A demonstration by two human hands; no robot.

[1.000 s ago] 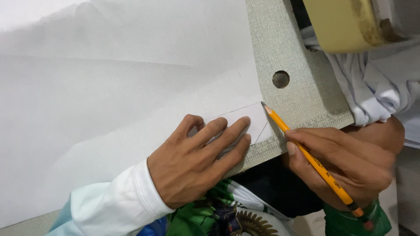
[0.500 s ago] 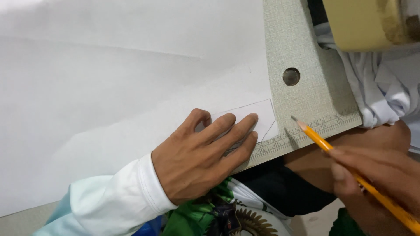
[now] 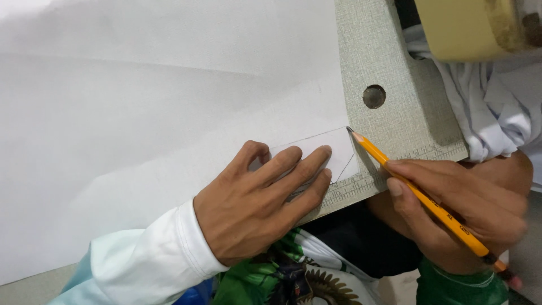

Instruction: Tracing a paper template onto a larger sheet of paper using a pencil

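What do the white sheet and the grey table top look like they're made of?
The white sheet looks like thin matte paper: soft creases and a pencil outline show on it. The grey table top looks like textured laminate, possibly over board, with a woven-looking grain and a drilled hole.

A grey textured table [image 3: 389, 62] with 1 round hole [image 3: 374, 96] and a ruled edge runs along the right. A beige machine housing [image 3: 463, 28] sits at the upper right above crumpled white cloth [image 3: 497, 107]; green patterned fabric [image 3: 265, 279] shows below.
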